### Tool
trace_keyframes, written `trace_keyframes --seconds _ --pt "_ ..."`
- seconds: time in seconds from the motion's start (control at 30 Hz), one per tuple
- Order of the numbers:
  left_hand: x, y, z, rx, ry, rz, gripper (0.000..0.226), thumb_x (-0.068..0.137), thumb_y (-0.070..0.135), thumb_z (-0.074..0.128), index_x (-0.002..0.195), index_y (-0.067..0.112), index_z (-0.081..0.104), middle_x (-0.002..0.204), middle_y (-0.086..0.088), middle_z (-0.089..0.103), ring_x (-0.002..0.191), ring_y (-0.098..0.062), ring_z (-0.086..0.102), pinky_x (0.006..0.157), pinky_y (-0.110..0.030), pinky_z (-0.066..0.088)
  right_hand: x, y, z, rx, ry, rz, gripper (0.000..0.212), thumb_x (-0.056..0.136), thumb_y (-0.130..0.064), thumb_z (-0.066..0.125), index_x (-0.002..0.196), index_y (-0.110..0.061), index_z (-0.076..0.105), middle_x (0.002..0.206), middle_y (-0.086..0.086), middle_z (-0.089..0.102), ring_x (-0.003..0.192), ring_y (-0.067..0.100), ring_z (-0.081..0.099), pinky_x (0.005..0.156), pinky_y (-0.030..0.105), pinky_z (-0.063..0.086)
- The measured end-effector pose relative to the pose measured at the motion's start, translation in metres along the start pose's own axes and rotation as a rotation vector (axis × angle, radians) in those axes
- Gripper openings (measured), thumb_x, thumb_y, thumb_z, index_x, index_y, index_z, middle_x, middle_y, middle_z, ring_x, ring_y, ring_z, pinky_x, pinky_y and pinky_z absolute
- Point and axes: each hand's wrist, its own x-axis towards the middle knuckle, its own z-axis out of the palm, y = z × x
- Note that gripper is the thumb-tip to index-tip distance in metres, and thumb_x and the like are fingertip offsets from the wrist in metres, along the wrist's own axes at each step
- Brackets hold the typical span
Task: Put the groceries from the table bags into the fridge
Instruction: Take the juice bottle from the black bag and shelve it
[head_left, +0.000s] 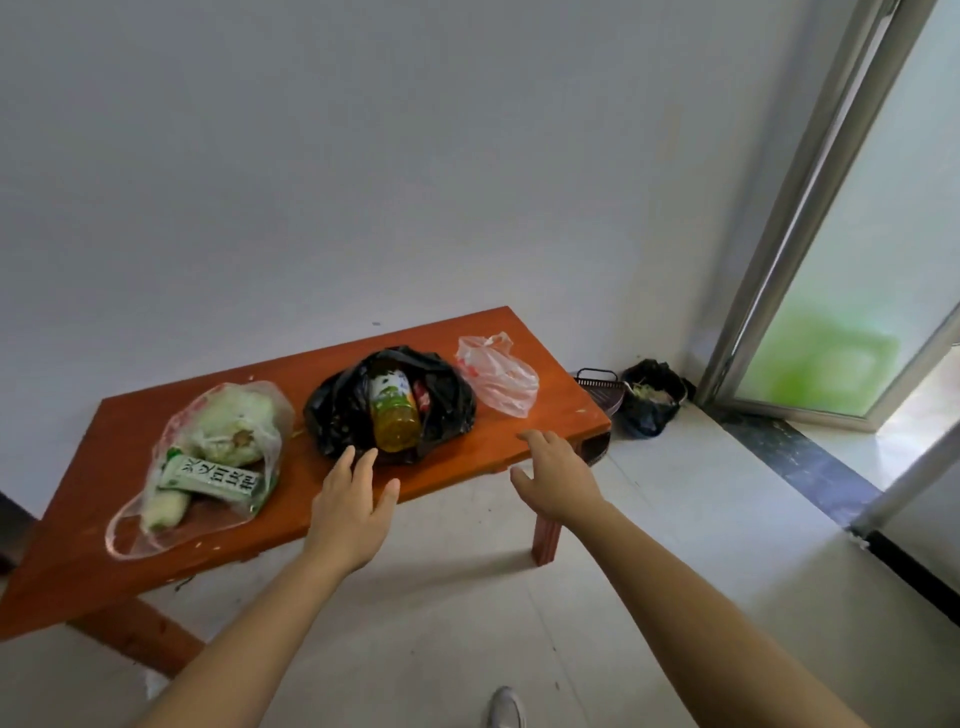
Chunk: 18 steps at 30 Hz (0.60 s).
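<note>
A low orange wooden table (332, 514) carries three bags. At the left lies a clear bag (218, 457) with a pale cabbage and a green packet inside. In the middle an open black bag (337, 410) holds a bottle of yellow drink (395, 415) lying on its side and something red. A crumpled pink bag (498, 382) lies at the right. My left hand (350, 512) hovers open just in front of the black bag. My right hand (558, 478) is open over the table's right front corner. Neither hand holds anything. No fridge is in view.
A white wall runs behind the table. On the floor to the right sit a dark basket (600, 389) and a black rubbish bag (652, 397). A sliding glass door (852, 291) stands at the far right with a dark threshold strip (800, 457). A white shoe (506, 706) shows below.
</note>
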Motion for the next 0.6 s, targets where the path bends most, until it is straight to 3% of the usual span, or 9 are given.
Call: trace_keyframes --seconds 0.23,0.43,0.6 --pt "0.145 -0.043 -0.003 -0.010 -0.116 -0.053 0.062 0.102 0.049 0.039 0.155 0.018 0.028 0.164 -0.006 0.019 0.151 -0.022 0.014 0.120 -0.040 0.020 0.155 -0.014 0.050 0.108 -0.138 -0.010 0.053 0.095 -0.033 0.051 0.146 -0.020 0.042 0.140 0.006 0.052 0.124 0.026 0.052 0.097 0.041 0.049" --pt "0.251 -0.050 -0.006 -0.097 -0.221 -0.115 0.055 0.103 0.046 0.042 0.150 0.018 0.035 0.154 -0.004 0.036 0.140 -0.021 0.038 0.111 -0.037 0.036 0.268 -0.038 0.074 0.187 -0.237 -0.042 0.056 0.100 -0.035 0.052 0.151 -0.016 0.038 0.143 0.010 0.048 0.124 0.028 0.053 0.094 0.040 0.051" --pt "0.300 -0.068 0.015 -0.192 -0.373 -0.175 0.050 0.104 0.040 0.043 0.148 0.017 0.039 0.150 -0.004 0.041 0.135 -0.021 0.044 0.102 -0.032 0.039 0.314 -0.063 0.114 0.202 -0.413 -0.032 0.055 0.100 -0.039 0.054 0.147 -0.016 0.039 0.136 0.010 0.049 0.116 0.030 0.055 0.093 0.041 0.050"
